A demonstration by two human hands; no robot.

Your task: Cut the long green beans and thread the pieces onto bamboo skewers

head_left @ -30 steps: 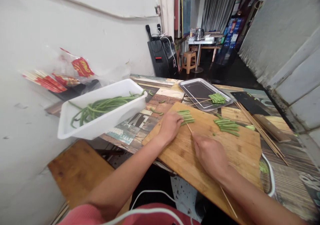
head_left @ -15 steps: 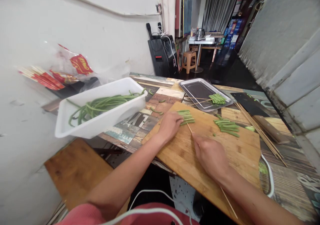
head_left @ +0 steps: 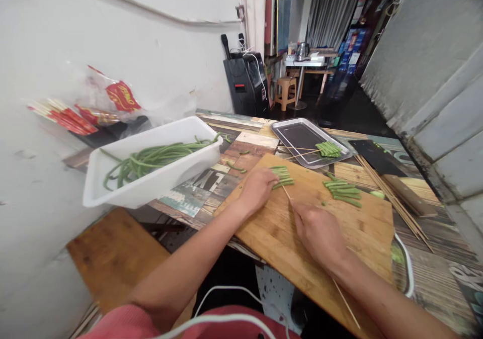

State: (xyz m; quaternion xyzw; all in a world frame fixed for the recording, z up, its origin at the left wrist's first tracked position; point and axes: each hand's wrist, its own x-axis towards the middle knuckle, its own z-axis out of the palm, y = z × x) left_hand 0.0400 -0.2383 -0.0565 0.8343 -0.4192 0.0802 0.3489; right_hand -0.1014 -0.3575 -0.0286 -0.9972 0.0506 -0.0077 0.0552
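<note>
Head view: right hand [head_left: 319, 233] is gripping a skewer [head_left: 287, 193], long axis aiming forward-left of it, across the cut green beans [head_left: 285, 182]; left hand [head_left: 259, 185], nearer, is holding these at its fingertips. Right hand and forearm are covering the skewer's middle; left fingers are hiding the beans' left ends; tip contact unclear.

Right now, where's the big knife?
In the head view, the knife lies on the table toward the right side, to the right of the cutting board, just beyond the loose skewers.
</note>
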